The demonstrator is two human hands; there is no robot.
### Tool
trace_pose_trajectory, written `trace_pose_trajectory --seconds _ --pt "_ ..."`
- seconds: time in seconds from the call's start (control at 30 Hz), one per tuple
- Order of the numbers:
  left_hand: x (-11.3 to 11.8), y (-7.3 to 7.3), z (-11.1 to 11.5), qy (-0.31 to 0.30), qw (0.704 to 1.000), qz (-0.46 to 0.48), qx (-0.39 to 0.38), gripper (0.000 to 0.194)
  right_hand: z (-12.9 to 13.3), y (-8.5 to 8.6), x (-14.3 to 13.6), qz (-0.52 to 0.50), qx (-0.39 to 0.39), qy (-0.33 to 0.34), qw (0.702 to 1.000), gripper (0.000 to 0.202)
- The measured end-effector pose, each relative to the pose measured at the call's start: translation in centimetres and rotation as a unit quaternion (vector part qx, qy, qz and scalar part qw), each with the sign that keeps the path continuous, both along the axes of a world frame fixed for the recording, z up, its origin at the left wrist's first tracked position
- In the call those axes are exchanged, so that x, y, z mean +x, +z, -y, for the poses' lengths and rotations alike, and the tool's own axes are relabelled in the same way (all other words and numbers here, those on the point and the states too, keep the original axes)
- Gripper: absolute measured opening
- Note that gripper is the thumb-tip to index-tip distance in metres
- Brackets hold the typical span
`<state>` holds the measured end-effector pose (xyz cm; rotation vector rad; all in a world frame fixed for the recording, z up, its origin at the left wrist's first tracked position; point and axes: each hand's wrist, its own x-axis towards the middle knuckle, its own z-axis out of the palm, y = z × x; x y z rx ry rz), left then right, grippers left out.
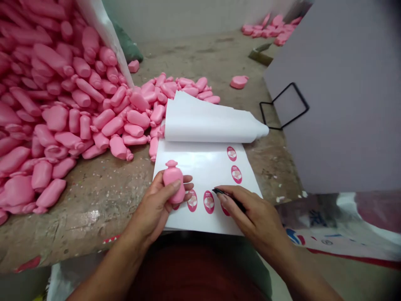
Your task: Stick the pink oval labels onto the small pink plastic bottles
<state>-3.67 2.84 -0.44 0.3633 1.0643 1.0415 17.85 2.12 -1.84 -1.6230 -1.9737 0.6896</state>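
My left hand is closed around a small pink plastic bottle, upright with its neck away from me. It hovers over the lower left of a white sticker sheet. My right hand pinches a slim black pointed tool; its exact kind is unclear. The tool's tip is close to an oval pink sticker in the bottom row. More oval stickers, such as the upper right one, remain along the right side and bottom. My hands partly cover some of them.
A large heap of pink bottles spills across the left of the worn table. Rolled-back white sheets lie behind the stickers. A lone bottle lies farther back. At right stands a grey panel with a black wire loop.
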Motion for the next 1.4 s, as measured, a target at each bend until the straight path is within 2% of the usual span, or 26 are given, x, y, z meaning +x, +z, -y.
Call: trace_pose_trajectory --seconds 0.13,0.3,0.4,0.6,0.93,1.1,1.4 --pt "2.5 -0.3 -0.6 -0.012 1.0 0.01 0.022 0.031 1.4 -1.2 -0.1 0.097 0.099 0.006 0.99 0.024" --pt "4.0 -1.2 -1.3 0.004 1.0 0.025 0.008 0.027 1.2 -1.8 -0.3 0.135 0.137 -0.005 0.981 0.021" --pt "4.0 -1.5 -1.5 0.023 0.999 0.045 -0.005 0.028 1.1 -1.7 -0.6 0.144 0.156 -0.009 0.977 0.021" --pt "3.8 -1.5 -1.4 0.009 0.999 0.039 -0.005 0.028 1.2 -1.6 -1.0 0.158 0.174 -0.019 0.972 0.022" --pt "3.8 -1.5 -1.5 0.009 0.999 0.048 -0.009 0.024 0.6 -1.6 -1.6 0.123 0.148 -0.014 0.981 0.016" --pt "3.8 -1.5 -1.4 0.012 0.999 0.045 -0.004 0.025 0.9 -1.4 -0.9 0.156 0.177 -0.007 0.972 0.021" --pt "3.8 -1.7 -1.3 0.004 0.999 0.036 0.006 0.021 1.0 -1.4 -1.2 0.156 0.205 -0.003 0.966 0.028"
